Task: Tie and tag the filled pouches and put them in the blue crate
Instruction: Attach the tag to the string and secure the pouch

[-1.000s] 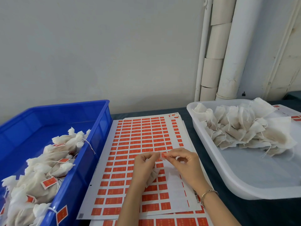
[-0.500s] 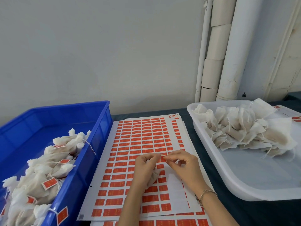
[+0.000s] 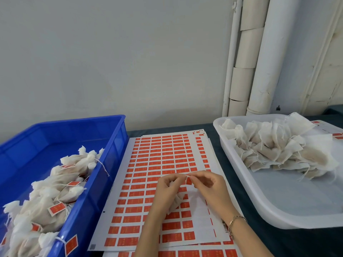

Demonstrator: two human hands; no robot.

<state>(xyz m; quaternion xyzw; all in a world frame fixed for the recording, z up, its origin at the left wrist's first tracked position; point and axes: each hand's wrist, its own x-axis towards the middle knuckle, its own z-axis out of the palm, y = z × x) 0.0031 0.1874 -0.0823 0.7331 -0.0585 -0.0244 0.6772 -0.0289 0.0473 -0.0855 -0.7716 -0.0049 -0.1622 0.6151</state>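
My left hand (image 3: 168, 190) grips a white filled pouch (image 3: 176, 203) that hangs below its palm over the sticker sheet. My right hand (image 3: 208, 186) pinches a small red tag (image 3: 188, 180) at the pouch's string, fingertip to fingertip with the left. The blue crate (image 3: 104, 184) stands at the left and holds several tied pouches with red tags (image 3: 55, 193). A heap of untied filled pouches (image 3: 278, 151) lies in the white tray (image 3: 246, 193) at the right.
Sheets of red stickers (image 3: 163, 156) cover the dark table between crate and tray, with more sheets under them at the near edge. A wall and white pipes (image 3: 259, 58) rise behind the table.
Both hands have stayed over the sheet, fingertips together; the fingers shifted slightly while working the tag at the string. The pouch still hangs from the left hand.
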